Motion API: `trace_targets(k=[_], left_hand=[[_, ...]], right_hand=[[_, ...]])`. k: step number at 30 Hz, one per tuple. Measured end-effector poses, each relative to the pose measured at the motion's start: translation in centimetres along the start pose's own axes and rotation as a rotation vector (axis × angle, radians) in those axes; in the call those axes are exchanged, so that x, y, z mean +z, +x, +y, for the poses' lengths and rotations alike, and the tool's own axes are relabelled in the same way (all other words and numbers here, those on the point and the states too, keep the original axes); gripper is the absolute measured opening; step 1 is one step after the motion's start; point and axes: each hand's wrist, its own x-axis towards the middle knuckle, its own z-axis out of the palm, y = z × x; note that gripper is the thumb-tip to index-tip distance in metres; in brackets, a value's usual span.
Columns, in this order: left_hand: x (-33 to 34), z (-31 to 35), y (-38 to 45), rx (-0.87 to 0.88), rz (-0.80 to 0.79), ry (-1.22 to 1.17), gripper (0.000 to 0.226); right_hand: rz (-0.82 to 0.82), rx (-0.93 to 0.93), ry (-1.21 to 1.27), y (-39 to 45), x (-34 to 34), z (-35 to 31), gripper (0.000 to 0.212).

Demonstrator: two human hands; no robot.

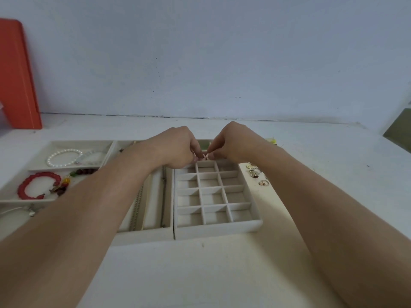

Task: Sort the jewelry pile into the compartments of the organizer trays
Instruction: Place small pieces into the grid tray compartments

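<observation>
A cream grid tray [220, 227] with small square compartments sits in the middle of the table. My left hand [178, 147] and my right hand [231, 141] meet over its far row, fingers curled, fingertips pinching something tiny that I cannot make out. Left of it, a long-slot tray [151, 233] holds chains. At far left, a wide tray [66, 143] holds a white pearl bracelet [64, 155], a red bead bracelet [37, 185] and a dark bead bracelet [82, 172]. Several loose rings [255, 173] lie on the table right of the grid tray.
An orange panel [17, 74] leans against the wall at the back left. A small yellow-green object [272, 140] lies behind my right hand. A dark green thing [400, 127] shows at the right edge. A silver piece [29, 211] lies in front of the wide tray.
</observation>
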Motion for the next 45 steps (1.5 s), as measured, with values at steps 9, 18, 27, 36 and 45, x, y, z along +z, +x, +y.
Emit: trace_targets(k=[9, 18, 27, 36, 45], left_hand=[[-0.7, -0.9, 0.4, -0.059, 0.067, 0.019, 0.019], [-0.9, -1.7, 0.8, -0.124, 0.132, 0.021, 0.016], [-0.7, -0.9, 0.7, -0.027, 0.132, -0.082, 0.014], [-0.4, 0.3, 0.0, 0.055, 0.039, -0.059, 0.034], [0.0, 0.1, 0.1, 0.04, -0.068, 0.063, 0.089]], right_hand=[[0.003, -0.003, -0.024, -0.2, -0.1, 0.1, 0.011], [-0.007, -0.008, -0.02, -0.1, 0.0, 0.0, 0.007], [0.061, -0.006, 0.069, 0.0, -1.5, 0.8, 0.011], [0.178, -0.018, 0.102, -1.6, -4.6, 1.4, 0.007], [0.329, 0.072, 0.096, -4.0, -4.2, 7.4, 0.009]])
